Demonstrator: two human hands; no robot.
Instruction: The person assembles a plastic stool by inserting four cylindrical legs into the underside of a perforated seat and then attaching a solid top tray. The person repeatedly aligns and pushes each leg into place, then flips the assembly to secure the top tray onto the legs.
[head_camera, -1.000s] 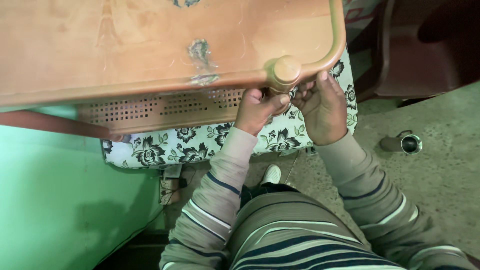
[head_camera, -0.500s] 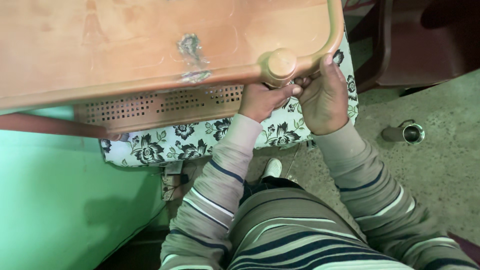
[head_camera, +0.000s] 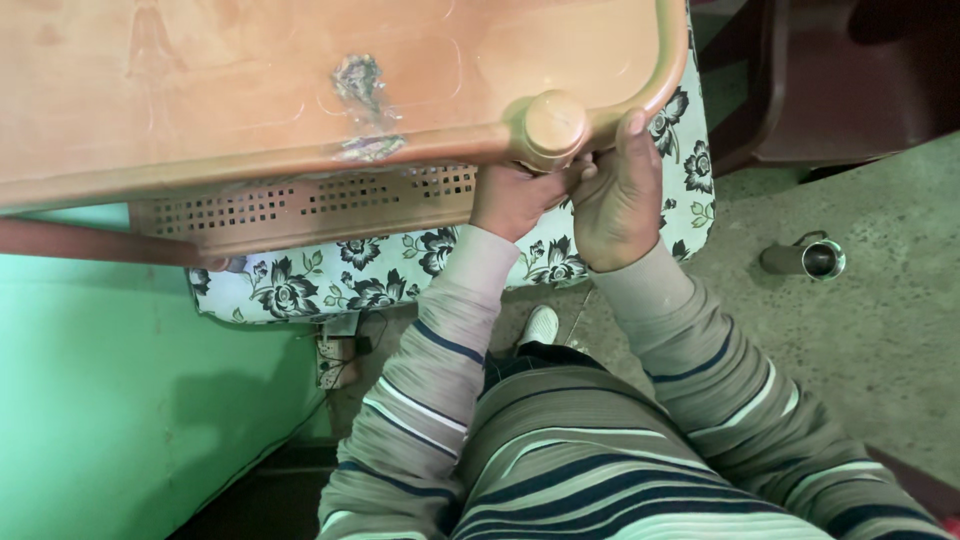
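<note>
A brown plastic table (head_camera: 250, 90) with a raised rim fills the top of the view. A round knob (head_camera: 555, 124) stands at its near right corner. Both my hands reach up under that corner, touching each other. My left hand (head_camera: 512, 198) is curled just below the knob, its fingertips hidden under the rim. My right hand (head_camera: 615, 200) sits beside it, with the thumb pressed up against the rim's outer edge and the fingers tucked beneath. Whatever lies between the fingers is hidden.
A perforated brown panel (head_camera: 300, 205) and a black-and-white floral cloth (head_camera: 400, 270) hang below the table. A green wall (head_camera: 110, 390) is at left. A steel cup (head_camera: 805, 258) lies on the concrete floor at right. A dark chair (head_camera: 840, 90) stands at top right.
My right hand has shifted a little left, closing against my left hand under the knob, and its thumb now rests on the rim. The table stays where it was.
</note>
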